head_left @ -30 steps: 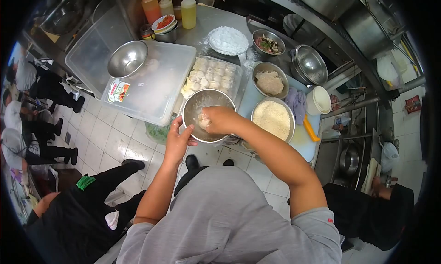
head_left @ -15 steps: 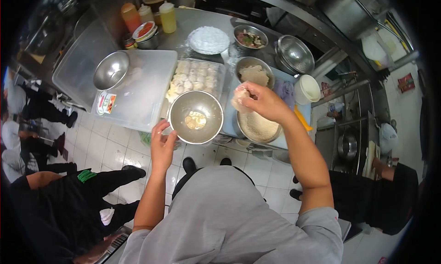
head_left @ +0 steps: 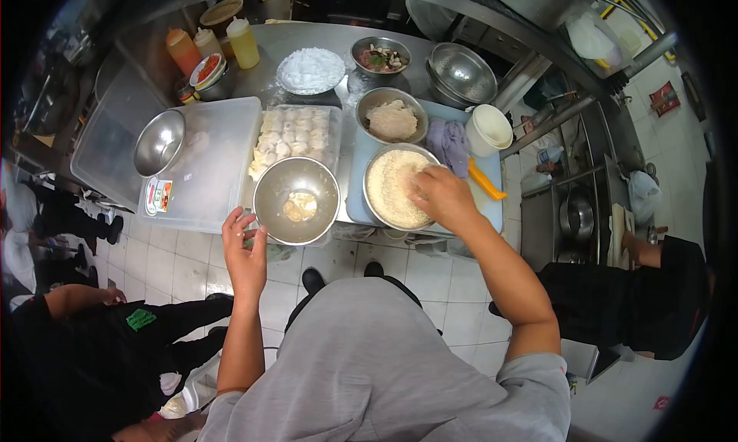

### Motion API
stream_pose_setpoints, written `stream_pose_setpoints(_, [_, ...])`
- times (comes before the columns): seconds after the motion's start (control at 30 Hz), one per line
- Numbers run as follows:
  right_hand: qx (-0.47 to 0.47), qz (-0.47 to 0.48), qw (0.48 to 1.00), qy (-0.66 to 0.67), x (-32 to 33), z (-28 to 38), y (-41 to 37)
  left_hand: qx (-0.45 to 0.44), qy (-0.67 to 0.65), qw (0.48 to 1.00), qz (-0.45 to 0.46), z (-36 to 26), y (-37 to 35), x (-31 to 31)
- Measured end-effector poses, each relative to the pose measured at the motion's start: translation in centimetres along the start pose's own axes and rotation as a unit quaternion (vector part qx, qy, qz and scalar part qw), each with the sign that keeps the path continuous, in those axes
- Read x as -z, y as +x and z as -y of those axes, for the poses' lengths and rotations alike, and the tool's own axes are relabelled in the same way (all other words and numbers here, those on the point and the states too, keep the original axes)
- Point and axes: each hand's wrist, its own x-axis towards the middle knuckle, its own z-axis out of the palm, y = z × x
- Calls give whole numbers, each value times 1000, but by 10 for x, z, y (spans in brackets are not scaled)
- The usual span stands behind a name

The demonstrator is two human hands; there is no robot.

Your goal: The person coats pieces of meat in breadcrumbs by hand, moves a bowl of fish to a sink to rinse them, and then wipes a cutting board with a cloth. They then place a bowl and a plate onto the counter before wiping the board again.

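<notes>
My left hand (head_left: pixel 244 248) is at the left rim of a metal bowl (head_left: pixel 326 211), its thumb and fingertips on the edge. A little pale yellowish liquid (head_left: pixel 300 206) lies in the bottom of that bowl. My right hand (head_left: pixel 446 198) reaches into a second metal bowl of pale breadcrumbs (head_left: pixel 392 184), fingers curled and pushed into the crumbs. What those fingers hold is hidden. Just behind the crumbs, another bowl holds pale raw meat (head_left: pixel 393 121). Beyond my left-hand bowl lies a clear tray of pale dumpling-like pieces (head_left: pixel 296 131).
Left of the tray is a lidded plastic box (head_left: pixel 215 184) bearing an empty bowl (head_left: pixel 160 144). Farther back stand squeeze bottles (head_left: pixel 243 44), a plate of white powder (head_left: pixel 310 71) and a colander (head_left: pixel 463 71). A yellow-orange handle (head_left: pixel 486 181) lies at right. Other people stand on both sides.
My right hand has gone down into the breadcrumbs; earlier it held a pale piece above them. That piece is no longer visible in my fingers. My left hand stays at its bowl. The view has shifted.
</notes>
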Motion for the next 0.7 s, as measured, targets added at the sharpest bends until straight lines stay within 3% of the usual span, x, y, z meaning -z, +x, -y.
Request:
stream_pose_setpoints(0.1, [7,-52,998,-24,-17,3,4,7,-9,1000,16,-11,0,-3])
stream_pose_setpoints(0.3, [18,-38,996,-82,-24,-1,15,-7,6,1000,20,-14,-1,-6])
stream_pose_setpoints(0.5, [-1,-16,994,104,22,-16,33,-70,104,992,-25,-4,-9,0])
stream_pose_setpoints(0.7, [-94,91,962,239,66,1,34,-148,134,980,-14,-32,-18,0])
